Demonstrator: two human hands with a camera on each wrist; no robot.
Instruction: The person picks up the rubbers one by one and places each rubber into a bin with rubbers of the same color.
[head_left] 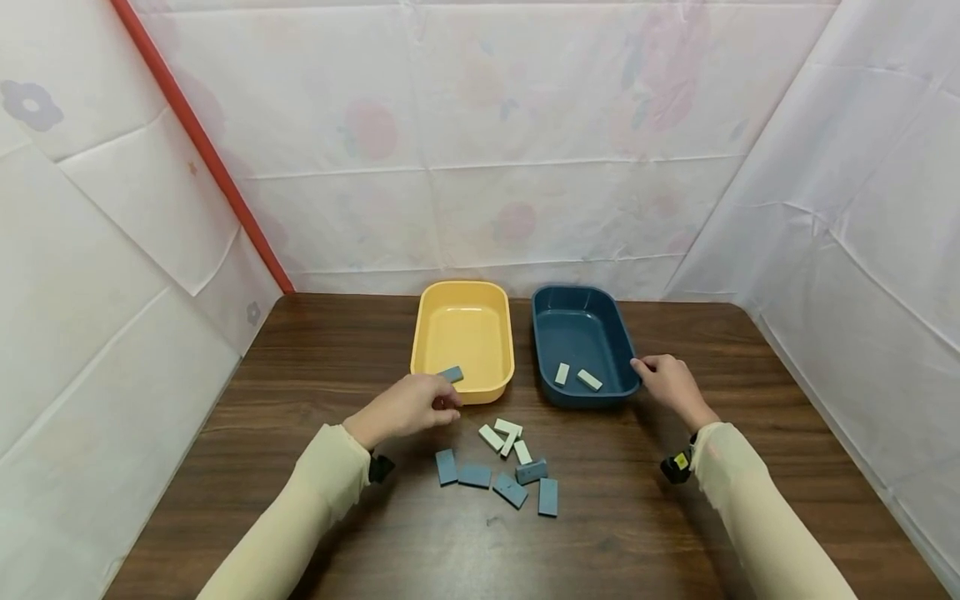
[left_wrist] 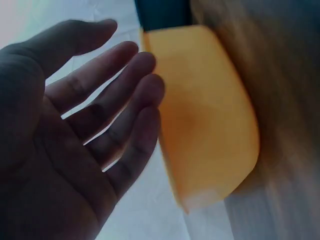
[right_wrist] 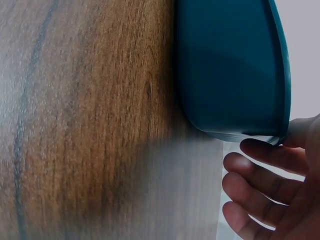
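Note:
My left hand [head_left: 411, 407] hovers at the near left corner of a yellow tray [head_left: 423, 329]. Its fingers are loosely bent with nothing between them, as the left wrist view shows. Inside that tray lies one grey-blue block [head_left: 451, 374], partly hidden behind the hand. My right hand [head_left: 670, 383] pinches the rim of a dark blue tray [head_left: 581, 399] at its near right corner, thumb and index finger at the edge. Two cream blocks, one a small upright-lying piece [head_left: 562, 374] and one slanted piece [head_left: 589, 380], rest in the blue tray.
Several cream blocks [head_left: 491, 438] lie in a loose cluster before the trays on the brown wooden table [head_left: 615, 517]. Closer to me are several grey-blue blocks [head_left: 475, 476], one of them standing on edge. White patterned sheeting [head_left: 480, 208] encloses the back and sides.

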